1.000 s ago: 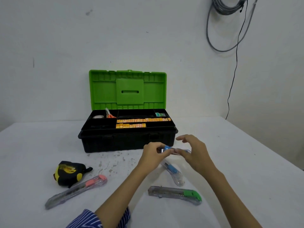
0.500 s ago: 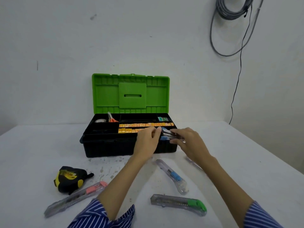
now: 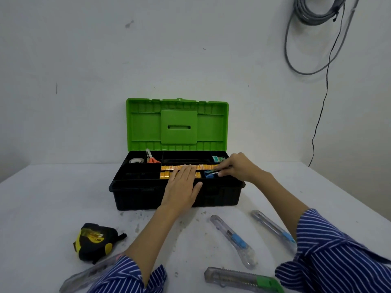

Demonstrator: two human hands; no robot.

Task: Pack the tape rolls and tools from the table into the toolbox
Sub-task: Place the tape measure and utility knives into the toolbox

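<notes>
A black toolbox (image 3: 135, 197) with its green lid (image 3: 146, 125) standing open sits toward the far middle of the white counter (image 3: 42, 197). The left hand (image 3: 182, 187) lies flat with straight fingers over the front rim of the box, its fingertips reaching the rows of yellow tape rolls (image 3: 165, 175) in the tray. The right hand (image 3: 239, 168) reaches over the right end of the tray, its fingers pinching a small blue-ended cutter (image 3: 209, 174) that sits low in a front right compartment beside the yellow rolls. In the back left compartment lie a clear tape roll (image 3: 136, 160) and orange-handled scissors (image 3: 151, 157); a small green packet (image 3: 218, 158) lies in the back right corner of the tray. On the counter near its front edge, a black and yellow tape measure (image 3: 93, 241) rests to the left, with a clear utility knife (image 3: 84, 275) partly hidden under the left striped sleeve (image 3: 124, 278). In front of the toolbox lie two clear cutters with blue sliders (image 3: 233, 240) (image 3: 273, 228), the right one running under the right sleeve (image 3: 338, 250), and a cutter with a green end (image 3: 243, 279) lies at the front edge.
</notes>
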